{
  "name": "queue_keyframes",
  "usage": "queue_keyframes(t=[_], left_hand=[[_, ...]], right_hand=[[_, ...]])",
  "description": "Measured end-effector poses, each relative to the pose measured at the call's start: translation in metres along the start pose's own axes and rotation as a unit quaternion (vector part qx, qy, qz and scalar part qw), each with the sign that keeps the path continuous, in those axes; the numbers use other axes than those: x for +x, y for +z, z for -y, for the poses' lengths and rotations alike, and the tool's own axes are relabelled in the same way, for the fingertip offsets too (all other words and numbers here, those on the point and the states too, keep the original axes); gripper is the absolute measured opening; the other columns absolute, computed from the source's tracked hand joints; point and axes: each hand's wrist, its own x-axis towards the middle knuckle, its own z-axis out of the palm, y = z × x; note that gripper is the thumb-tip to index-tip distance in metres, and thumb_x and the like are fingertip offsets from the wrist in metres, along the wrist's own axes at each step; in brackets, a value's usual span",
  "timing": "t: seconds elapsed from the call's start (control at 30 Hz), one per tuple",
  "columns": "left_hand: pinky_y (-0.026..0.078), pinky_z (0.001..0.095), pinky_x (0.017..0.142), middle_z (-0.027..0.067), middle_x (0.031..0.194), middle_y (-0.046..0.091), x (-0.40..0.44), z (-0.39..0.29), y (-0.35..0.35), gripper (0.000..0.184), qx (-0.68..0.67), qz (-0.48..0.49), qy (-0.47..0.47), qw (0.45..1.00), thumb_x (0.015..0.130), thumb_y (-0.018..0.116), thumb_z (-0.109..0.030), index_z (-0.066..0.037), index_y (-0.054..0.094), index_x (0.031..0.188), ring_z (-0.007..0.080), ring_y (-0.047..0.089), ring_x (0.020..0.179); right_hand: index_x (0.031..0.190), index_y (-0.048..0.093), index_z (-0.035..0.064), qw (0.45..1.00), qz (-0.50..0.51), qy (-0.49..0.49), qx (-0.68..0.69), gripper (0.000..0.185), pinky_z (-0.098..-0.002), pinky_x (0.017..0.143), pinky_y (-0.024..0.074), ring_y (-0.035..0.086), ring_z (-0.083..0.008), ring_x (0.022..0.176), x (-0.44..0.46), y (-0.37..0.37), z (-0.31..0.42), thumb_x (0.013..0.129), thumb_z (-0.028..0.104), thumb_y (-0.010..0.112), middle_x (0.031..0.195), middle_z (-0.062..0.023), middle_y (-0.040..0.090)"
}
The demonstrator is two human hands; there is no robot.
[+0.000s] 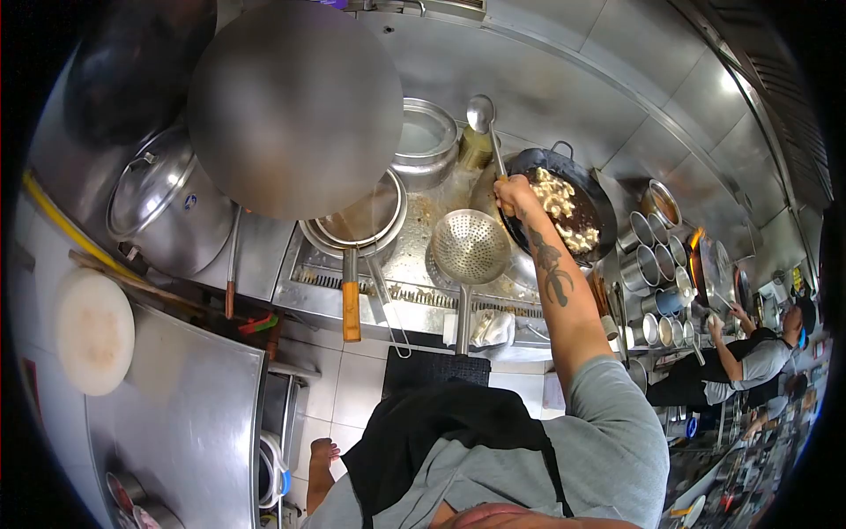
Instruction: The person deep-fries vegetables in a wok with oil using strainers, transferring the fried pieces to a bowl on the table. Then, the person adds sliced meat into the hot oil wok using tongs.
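My right hand (514, 194) is closed around the handle of a long metal ladle (480, 113). The ladle's bowl is raised beyond my fist, near the back wall of the range. Just right of that hand sits a dark wok (601, 189), where pale browned pieces of food (555, 196) lie in dark liquid. A perforated skimmer (471, 247) rests on the range left of my forearm, its handle towards me. Low at my left side hangs my left hand (323, 450), fingers loosely apart, with nothing visible in it.
A large metal pot (423, 132) and a wooden-handled strainer (357, 234) stand on the range. At left are a lidded pot (167, 207), a round white board (95, 332) and a steel counter (189, 379). Metal containers (648, 264) and a co-worker (740, 361) are at right.
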Motion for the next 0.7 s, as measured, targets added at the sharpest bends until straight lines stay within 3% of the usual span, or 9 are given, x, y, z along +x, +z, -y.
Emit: queue_keyframes(t=[0.13, 0.27, 0.37, 0.4, 0.43, 0.47, 0.5, 0.63, 0.7], left_hand=[[0.050, 0.0401, 0.051, 0.0094, 0.077, 0.059, -0.010, 0.003, 0.000, 0.017, -0.011, 0.003, 0.013, 1.000, 0.086, 0.047, -0.016, -0.007, 0.051, 0.099, 0.0232, 0.059, 0.057], [0.050, 0.0401, 0.050, 0.0097, 0.077, 0.060, -0.027, 0.012, -0.003, 0.017, -0.024, 0.008, 0.032, 0.999, 0.086, 0.047, -0.015, -0.007, 0.051, 0.100, 0.0230, 0.058, 0.056], [0.050, 0.0401, 0.050, 0.0100, 0.076, 0.060, -0.046, 0.021, -0.007, 0.017, -0.041, 0.013, 0.057, 0.997, 0.085, 0.048, -0.015, -0.007, 0.051, 0.100, 0.0227, 0.058, 0.055], [0.050, 0.0401, 0.050, 0.0100, 0.076, 0.060, -0.053, 0.027, -0.010, 0.017, -0.049, 0.018, 0.072, 0.996, 0.085, 0.048, -0.015, -0.007, 0.051, 0.100, 0.0227, 0.058, 0.055], [0.050, 0.0401, 0.050, 0.0101, 0.076, 0.060, -0.065, 0.029, -0.010, 0.018, -0.056, 0.022, 0.087, 0.994, 0.085, 0.048, -0.014, -0.007, 0.051, 0.101, 0.0226, 0.057, 0.054], [0.050, 0.0401, 0.050, 0.0102, 0.076, 0.060, -0.073, 0.030, -0.010, 0.018, -0.050, 0.023, 0.096, 0.994, 0.085, 0.048, -0.014, -0.007, 0.051, 0.101, 0.0225, 0.057, 0.054], [0.050, 0.0401, 0.050, 0.0103, 0.075, 0.060, -0.081, 0.030, -0.008, 0.018, -0.043, 0.018, 0.100, 0.994, 0.085, 0.048, -0.014, -0.006, 0.051, 0.101, 0.0224, 0.057, 0.054], [0.051, 0.0397, 0.049, 0.0104, 0.075, 0.059, -0.106, 0.006, 0.001, 0.015, 0.053, -0.001, 0.071, 0.996, 0.085, 0.048, -0.015, -0.006, 0.052, 0.096, 0.0232, 0.057, 0.053], [0.051, 0.0381, 0.048, 0.0098, 0.074, 0.059, -0.090, 0.010, -0.001, 0.013, 0.042, 0.029, 0.102, 0.993, 0.085, 0.048, -0.016, -0.006, 0.052, 0.094, 0.0229, 0.058, 0.054]], right_hand=[[0.092, 0.054, -0.0020, 0.999, -0.021, 0.015, -0.020, 0.017, -0.0310, 0.032, 0.0296, 0.046, -0.0171, 0.038, -0.001, 0.037, 0.015, 0.079, 0.009, 0.054, 0.056, -0.0097, 0.052], [0.075, 0.052, -0.0016, 0.997, 0.039, -0.038, -0.045, 0.010, -0.0303, 0.032, 0.0304, 0.045, -0.0161, 0.038, 0.024, 0.066, -0.008, 0.077, 0.008, 0.055, 0.056, -0.0095, 0.052], [0.068, 0.051, -0.0004, 1.000, 0.013, 0.002, -0.001, 0.012, -0.0306, 0.034, 0.0334, 0.046, -0.0164, 0.040, 0.014, 0.092, 0.008, 0.077, 0.007, 0.055, 0.057, -0.0091, 0.054], [0.070, 0.051, 0.0027, 0.992, 0.082, 0.095, -0.013, 0.010, -0.0288, 0.039, 0.0370, 0.049, -0.0138, 0.045, 0.061, 0.091, -0.018, 0.078, 0.009, 0.052, 0.058, -0.0045, 0.053], [0.071, 0.050, 0.0034, 0.953, 0.170, 0.173, 0.184, 0.010, -0.0277, 0.041, 0.0378, 0.050, -0.0124, 0.046, 0.058, 0.083, -0.013, 0.078, 0.010, 0.051, 0.059, -0.0029, 0.052], [0.072, 0.049, 0.0040, 0.862, 0.248, 0.241, 0.370, 0.010, -0.0266, 0.043, 0.0386, 0.051, -0.0110, 0.047, 0.048, 0.074, 0.002, 0.079, 0.010, 0.050, 0.061, -0.0013, 0.052], [0.073, 0.049, 0.0047, 0.725, 0.313, 0.296, 0.537, 0.009, -0.0255, 0.044, 0.0394, 0.051, -0.0096, 0.049, 0.040, 0.066, 0.014, 0.080, 0.011, 0.049, 0.062, 0.0003, 0.051], [0.088, 0.045, 0.0011, 0.679, 0.365, 0.244, 0.588, 0.013, -0.0235, 0.047, 0.0384, 0.051, -0.0063, 0.050, 0.019, 0.046, 0.016, 0.081, 0.012, 0.048, 0.070, 0.0020, 0.052], [0.101, 0.042, -0.0054, 0.690, 0.358, 0.226, 0.587, 0.026, -0.0239, 0.047, 0.0387, 0.051, -0.0063, 0.050, 0.009, 0.030, 0.016, 0.081, 0.011, 0.048, 0.072, 0.0008, 0.053]])
